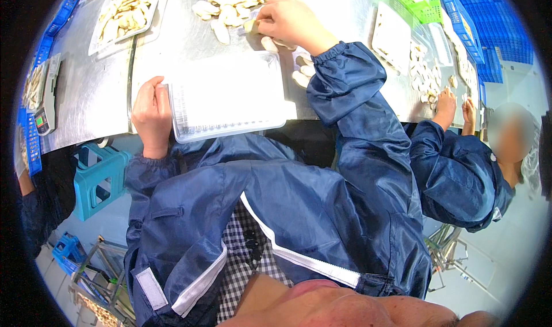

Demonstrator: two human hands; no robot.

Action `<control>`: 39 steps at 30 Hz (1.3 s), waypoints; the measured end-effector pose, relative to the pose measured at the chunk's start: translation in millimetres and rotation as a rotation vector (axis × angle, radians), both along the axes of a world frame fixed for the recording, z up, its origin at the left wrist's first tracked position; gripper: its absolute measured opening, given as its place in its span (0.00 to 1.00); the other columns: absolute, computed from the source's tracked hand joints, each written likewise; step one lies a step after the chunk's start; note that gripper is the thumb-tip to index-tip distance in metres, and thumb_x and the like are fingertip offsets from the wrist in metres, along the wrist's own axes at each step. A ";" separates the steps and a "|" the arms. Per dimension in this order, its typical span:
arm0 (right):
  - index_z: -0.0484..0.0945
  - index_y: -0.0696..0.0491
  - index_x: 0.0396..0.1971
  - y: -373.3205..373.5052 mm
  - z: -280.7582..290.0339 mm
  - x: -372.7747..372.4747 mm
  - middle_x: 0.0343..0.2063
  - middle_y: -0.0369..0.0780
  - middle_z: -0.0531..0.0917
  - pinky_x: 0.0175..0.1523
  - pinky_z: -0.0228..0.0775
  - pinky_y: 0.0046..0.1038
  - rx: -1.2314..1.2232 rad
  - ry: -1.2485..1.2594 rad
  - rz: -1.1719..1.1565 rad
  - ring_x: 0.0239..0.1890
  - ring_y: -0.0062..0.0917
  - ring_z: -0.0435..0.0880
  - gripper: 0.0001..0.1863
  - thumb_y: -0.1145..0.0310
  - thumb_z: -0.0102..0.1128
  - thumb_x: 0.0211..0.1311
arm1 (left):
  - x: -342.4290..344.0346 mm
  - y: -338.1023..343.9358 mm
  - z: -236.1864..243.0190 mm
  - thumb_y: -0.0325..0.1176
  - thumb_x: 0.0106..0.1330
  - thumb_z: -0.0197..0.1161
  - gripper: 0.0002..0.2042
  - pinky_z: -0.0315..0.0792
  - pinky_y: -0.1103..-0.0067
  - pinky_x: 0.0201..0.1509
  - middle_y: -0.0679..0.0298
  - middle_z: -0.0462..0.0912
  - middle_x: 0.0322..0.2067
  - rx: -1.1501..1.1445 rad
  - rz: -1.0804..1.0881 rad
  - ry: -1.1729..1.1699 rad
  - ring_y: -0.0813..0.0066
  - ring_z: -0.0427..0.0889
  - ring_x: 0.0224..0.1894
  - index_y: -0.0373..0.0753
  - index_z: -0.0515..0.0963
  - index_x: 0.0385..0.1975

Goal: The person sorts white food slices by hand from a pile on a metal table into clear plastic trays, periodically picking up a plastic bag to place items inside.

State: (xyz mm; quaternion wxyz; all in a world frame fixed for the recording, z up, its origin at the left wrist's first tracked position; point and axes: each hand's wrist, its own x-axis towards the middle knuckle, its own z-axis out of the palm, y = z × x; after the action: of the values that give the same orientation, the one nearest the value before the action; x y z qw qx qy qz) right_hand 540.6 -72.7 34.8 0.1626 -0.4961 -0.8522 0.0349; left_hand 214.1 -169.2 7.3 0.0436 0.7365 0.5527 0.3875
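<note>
My left hand point(152, 114) grips the left rim of a white plastic tray point(227, 94), thumb on the edge and fingers closed. The tray lies at the near edge of the metal table and its bright inside shows no pieces. Beyond it, my right hand point(293, 25) is closed in a pinch, with a small yellowish piece point(250, 25) at the fingertips. A heap of pale, oblong pieces that look like mushrooms point(230, 8) lies just left of that hand. More pale pieces point(303, 71) lie under my right wrist, partly hidden by the sleeve.
A filled tray point(127, 17) stands far left, and a scale point(46, 111) at the left edge. Right are a white tray point(391, 38), a green basket point(418, 2) and blue crates point(489, 22). A co-worker's hands point(445, 108) handle pieces there. A teal stool point(98, 180) stands below left.
</note>
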 end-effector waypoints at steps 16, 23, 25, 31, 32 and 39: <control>0.82 0.58 0.51 -83.7 53.0 73.5 0.34 0.33 0.83 0.48 0.71 0.19 -0.589 0.581 -0.233 0.40 0.17 0.80 0.15 0.68 0.62 0.68 | 3.4 -1.5 -0.5 0.23 0.66 0.56 0.07 0.77 0.70 0.36 0.53 0.85 0.34 -0.024 0.011 -0.049 0.57 0.84 0.32 0.32 0.82 0.37; 0.83 0.57 0.44 -141.2 47.3 89.9 0.33 0.34 0.85 0.44 0.72 0.21 -0.691 0.534 -0.402 0.37 0.17 0.81 0.13 0.63 0.64 0.68 | -4.1 -0.5 -3.5 0.25 0.69 0.55 0.09 0.77 0.72 0.39 0.51 0.85 0.35 -0.041 0.015 0.014 0.58 0.85 0.34 0.32 0.82 0.42; 0.85 0.55 0.40 -143.7 47.1 92.1 0.30 0.38 0.85 0.40 0.72 0.24 -0.494 0.261 -0.416 0.33 0.21 0.81 0.14 0.60 0.63 0.68 | -2.0 0.4 -5.3 0.25 0.69 0.55 0.09 0.76 0.73 0.39 0.51 0.85 0.35 -0.035 0.005 0.014 0.59 0.85 0.34 0.32 0.82 0.42; 0.84 0.58 0.38 -92.9 50.7 76.5 0.26 0.44 0.84 0.36 0.73 0.28 -0.157 0.284 -0.308 0.28 0.26 0.82 0.15 0.60 0.62 0.68 | -3.6 -0.5 2.6 0.26 0.70 0.55 0.09 0.76 0.72 0.39 0.52 0.85 0.35 -0.066 0.012 -0.030 0.59 0.84 0.34 0.32 0.82 0.41; 0.84 0.58 0.38 -77.8 43.1 71.5 0.26 0.44 0.84 0.36 0.74 0.29 -0.101 0.311 -0.204 0.28 0.27 0.83 0.14 0.61 0.61 0.68 | -2.8 -0.7 -0.8 0.25 0.69 0.55 0.08 0.76 0.71 0.38 0.53 0.85 0.35 -0.058 0.008 -0.032 0.57 0.84 0.33 0.32 0.82 0.40; 0.84 0.52 0.40 45.1 -22.1 46.9 0.32 0.43 0.86 0.40 0.75 0.37 0.058 0.058 -0.038 0.36 0.35 0.86 0.15 0.63 0.64 0.53 | 5.8 -1.2 3.7 0.24 0.67 0.56 0.08 0.76 0.71 0.37 0.51 0.85 0.34 -0.086 0.006 -0.094 0.58 0.84 0.32 0.32 0.82 0.39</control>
State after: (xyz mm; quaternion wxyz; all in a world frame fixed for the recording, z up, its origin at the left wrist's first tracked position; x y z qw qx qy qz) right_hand 587.5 -27.6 12.6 0.2022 -0.5062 -0.8381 0.0212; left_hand 219.9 -170.5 11.0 0.0998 0.7133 0.5685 0.3976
